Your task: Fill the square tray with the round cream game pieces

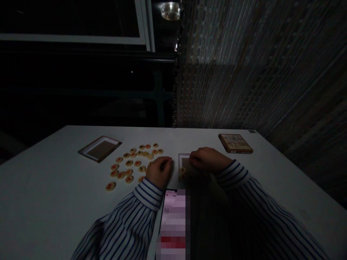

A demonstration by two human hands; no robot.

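1. Round wooden pieces [129,163], marked in red or black, lie scattered on our white table [54,187], to the left of our left hand; a few show plain faces.
2. Our left hand [159,170] is at the near right edge of that scatter, fingers curled — we cannot tell whether a piece is inside them.
3. Our right hand [207,159] bends over a shallow open tray [183,155], fingers curled down; what they hold, if anything, we cannot make out.
4. Inside the tray we see at least one piece [182,169] toward the left side, with shadow hiding much of the near part.
5. Farther left we have a second shallow tray [100,148], and to the right a box [235,143] with a printed top.
6. Nearest us lies a lit phone [173,220] — partly pixelated — between our striped sleeves [127,220].
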